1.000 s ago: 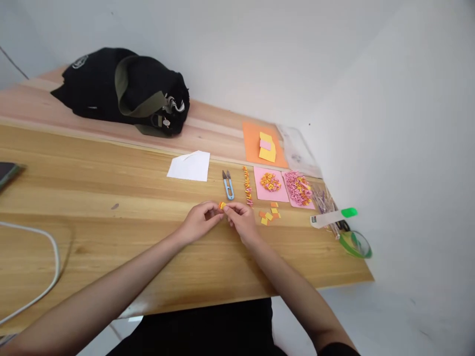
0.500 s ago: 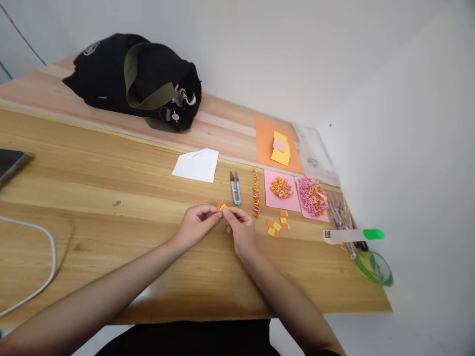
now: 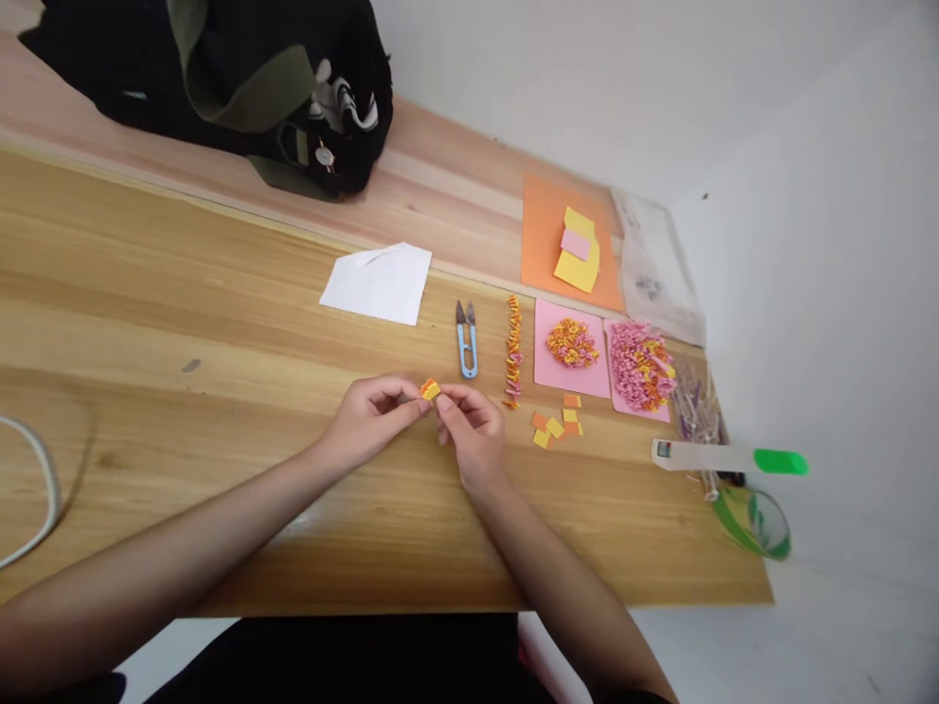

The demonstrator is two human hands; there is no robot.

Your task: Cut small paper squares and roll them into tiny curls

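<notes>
Between my two hands is a small orange-and-yellow paper piece [image 3: 430, 390]. My left hand [image 3: 371, 420] pinches its left side between thumb and finger. At its right edge, my right hand [image 3: 473, 435] is closed with thumb and fingertips on the paper. Just beyond the hands lie blue-handled thread snips [image 3: 468, 342], blades pointing away from me. A row of twisted orange and pink paper bits [image 3: 513, 352] stands to their right. Several flat orange and yellow paper squares [image 3: 556, 427] are scattered right of my right hand.
Two pink sheets [image 3: 547, 374] carry heaps of curled paper. Behind them lie an orange sheet [image 3: 539, 235] with yellow and pink papers and a clear plastic bag [image 3: 660, 274]. White paper [image 3: 378, 284], a black bag [image 3: 242, 137], a green-tipped white strip [image 3: 719, 457] and a white cable [image 3: 48, 479] are around.
My view has shifted, so the bag and sheets sit higher in the picture. The paper piece has turned slightly between my fingers, showing more of its yellow face.
</notes>
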